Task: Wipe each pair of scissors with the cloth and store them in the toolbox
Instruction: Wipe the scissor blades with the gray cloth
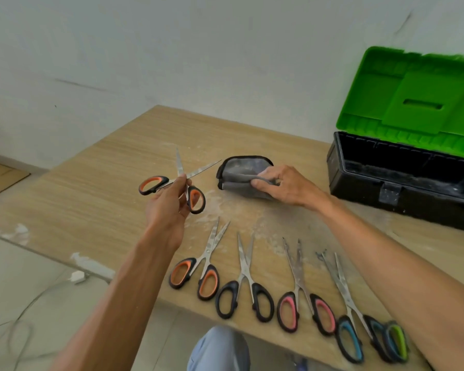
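While left hand (166,207) pinches scissors (198,172), seemingly at pivot, blades splayed away, right hand (287,187) grips cloth (241,170)

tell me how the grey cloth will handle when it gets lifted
Probably floppy: the grey cloth bunches in folds where the right hand pinches it, so it should drape. Likely light, looking thin. Unlikely to slip: fingers curl round a fold.
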`<state>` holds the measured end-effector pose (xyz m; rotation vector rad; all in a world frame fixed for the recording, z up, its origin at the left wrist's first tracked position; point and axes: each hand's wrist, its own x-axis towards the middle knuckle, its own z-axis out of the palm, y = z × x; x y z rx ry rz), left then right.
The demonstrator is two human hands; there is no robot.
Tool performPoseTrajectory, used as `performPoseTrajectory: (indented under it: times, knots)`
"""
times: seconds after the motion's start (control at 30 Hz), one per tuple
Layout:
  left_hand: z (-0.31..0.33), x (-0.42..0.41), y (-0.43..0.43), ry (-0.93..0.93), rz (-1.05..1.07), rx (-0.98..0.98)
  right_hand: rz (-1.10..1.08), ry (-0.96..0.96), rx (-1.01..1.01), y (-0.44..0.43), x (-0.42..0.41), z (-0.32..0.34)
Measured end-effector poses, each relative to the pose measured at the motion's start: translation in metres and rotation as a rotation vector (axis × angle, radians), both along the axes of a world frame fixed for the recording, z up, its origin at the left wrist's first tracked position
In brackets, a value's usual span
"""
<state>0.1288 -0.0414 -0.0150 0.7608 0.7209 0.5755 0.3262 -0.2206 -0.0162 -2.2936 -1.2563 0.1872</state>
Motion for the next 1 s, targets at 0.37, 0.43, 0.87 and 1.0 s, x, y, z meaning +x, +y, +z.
performPoseTrajectory:
  times: [0.37,0.43,0.87,1.0]
  knots:
    - [0.022,-0.035,-0.003,-0.061,0.008,0.072,-0.280,-0.037,0.049,-0.024,-0.031,0.021]
    - [0.025,-0.037,-0.005,-0.059,0.007,0.069,-0.307,0.049,-0.086,-0.026,-0.038,0.020]
    - [0.063,-0.052,-0.031,-0.084,-0.025,0.242,-0.453,-0.089,0.400,-0.041,-0.048,0.084]
    - [0.079,-0.064,-0.052,-0.105,-0.070,0.364,-0.437,-0.128,0.303,-0.076,-0.069,0.130]
